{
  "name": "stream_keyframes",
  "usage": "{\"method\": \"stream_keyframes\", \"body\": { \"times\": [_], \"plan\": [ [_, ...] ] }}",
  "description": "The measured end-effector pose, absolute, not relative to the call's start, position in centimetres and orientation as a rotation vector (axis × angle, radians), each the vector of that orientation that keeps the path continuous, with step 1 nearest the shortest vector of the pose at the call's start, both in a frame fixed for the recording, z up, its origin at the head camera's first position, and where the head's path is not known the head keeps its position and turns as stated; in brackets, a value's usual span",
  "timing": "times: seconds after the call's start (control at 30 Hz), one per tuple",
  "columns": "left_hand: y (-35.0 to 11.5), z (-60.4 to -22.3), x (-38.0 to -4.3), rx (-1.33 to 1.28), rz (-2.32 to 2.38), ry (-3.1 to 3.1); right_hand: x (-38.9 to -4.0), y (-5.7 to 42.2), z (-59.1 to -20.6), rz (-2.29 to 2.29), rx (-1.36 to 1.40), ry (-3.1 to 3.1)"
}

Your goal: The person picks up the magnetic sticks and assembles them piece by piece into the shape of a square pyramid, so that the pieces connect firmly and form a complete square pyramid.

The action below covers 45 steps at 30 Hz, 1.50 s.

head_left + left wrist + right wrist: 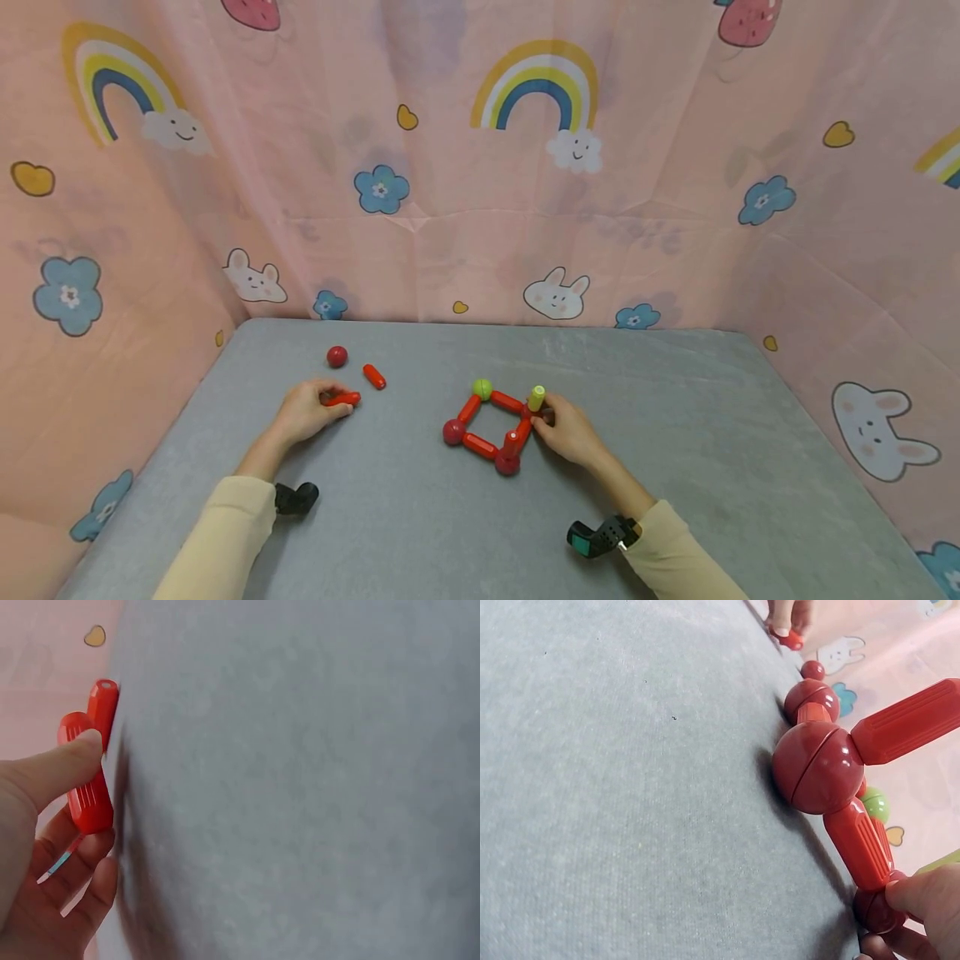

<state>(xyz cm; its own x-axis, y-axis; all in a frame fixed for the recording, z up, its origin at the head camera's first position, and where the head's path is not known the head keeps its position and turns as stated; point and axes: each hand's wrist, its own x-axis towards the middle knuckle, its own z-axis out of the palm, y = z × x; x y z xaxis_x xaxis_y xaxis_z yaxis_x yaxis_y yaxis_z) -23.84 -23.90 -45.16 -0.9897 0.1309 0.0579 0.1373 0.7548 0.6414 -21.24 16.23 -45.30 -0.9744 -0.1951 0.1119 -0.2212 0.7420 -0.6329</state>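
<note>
Red rods and balls, together with one green ball (482,389), are forming a closed four-sided frame (480,446) on the grey table (360,533). The right hand (572,432) is pinching the corner ball (875,909) at the frame's right side, apparently steadying the joint beneath an upright yellow-green rod (536,398). An upright red rod (512,442) is rising from the near ball (507,462), which is probably serving as its base. Left of the frame, the left hand (306,410) is pinching a held red rod (86,780) between thumb and fingers; this grip is leaving both ends exposed, presumably for joining. A loose red rod (374,376) and a loose red ball (337,357) are lying near that hand, seemingly serving as spare parts within reach. No brand or label is showing on the parts. The wrist-worn devices (600,537) are displaying no readable writing; the backdrop cloth (450,250) is carrying printed pictures only.
</note>
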Motion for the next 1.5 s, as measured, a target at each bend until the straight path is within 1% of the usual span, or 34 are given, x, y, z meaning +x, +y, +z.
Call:
{"method": "stream_keyframes", "body": {
  "times": [0.37,0.6,1.07,1.27,1.5],
  "plan": [
    [-21.5,-44.1,-23.2,-0.304,-1.151,-2.882,-21.3,16.3,-45.5,1.055,0.361,-2.889],
    [-19.2,-43.8,-22.9,-0.361,-1.265,-2.817,-21.3,16.4,-45.5,1.052,0.357,-2.888],
    [-14.4,-43.1,-22.3,-0.537,-1.3,-2.748,-21.3,16.4,-45.6,1.027,0.366,-2.89],
    [-12.8,-42.9,-22.3,-0.553,-1.351,-2.756,-21.3,16.3,-45.6,1.036,0.359,-2.882],
    [-11.0,-43.0,-22.0,-0.693,-1.378,-2.72,-21.2,16.2,-45.6,1.058,0.354,-2.875]
  ]
}}
